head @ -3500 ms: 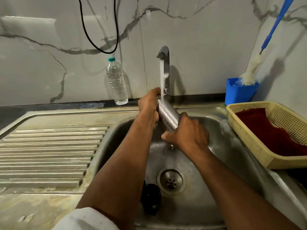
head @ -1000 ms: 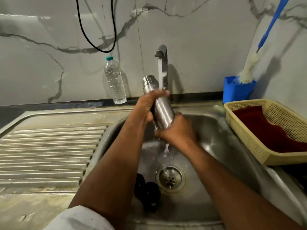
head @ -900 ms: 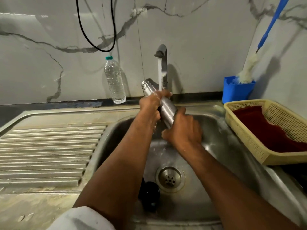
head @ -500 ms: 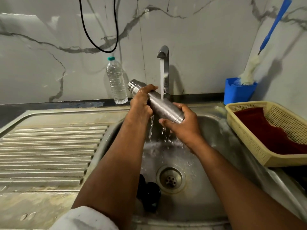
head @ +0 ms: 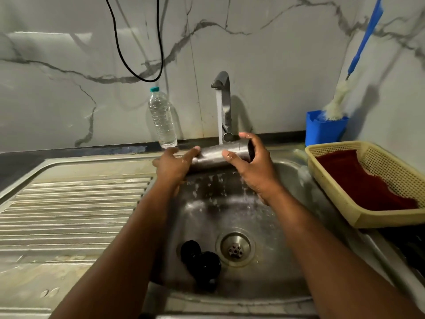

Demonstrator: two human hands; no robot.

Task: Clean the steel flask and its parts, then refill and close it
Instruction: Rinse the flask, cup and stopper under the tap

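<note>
I hold the steel flask (head: 211, 155) lying sideways over the sink basin (head: 287, 226), under the running water (head: 219, 116) from the tap (head: 224, 100). My left hand (head: 174, 165) wraps its left end, with one finger stretched along the top. My right hand (head: 251, 164) grips the right end, thumb on the front and fingers curled over the end. The flask's mouth is hidden by my hands. Two black flask parts (head: 200, 261) lie on the basin floor, left of the drain (head: 235, 248).
A ribbed drainboard (head: 69, 215) lies to the left. A plastic water bottle (head: 162, 118) stands by the wall. At the right are a blue holder (head: 324, 127) with a bottle brush (head: 365, 38) and a yellow basket (head: 368, 217) holding a red cloth (head: 358, 180).
The flask has turned from tilted, neck up to the left, to lying level across the stream. My right hand moved up to its right end; my left hand slid along its left end.
</note>
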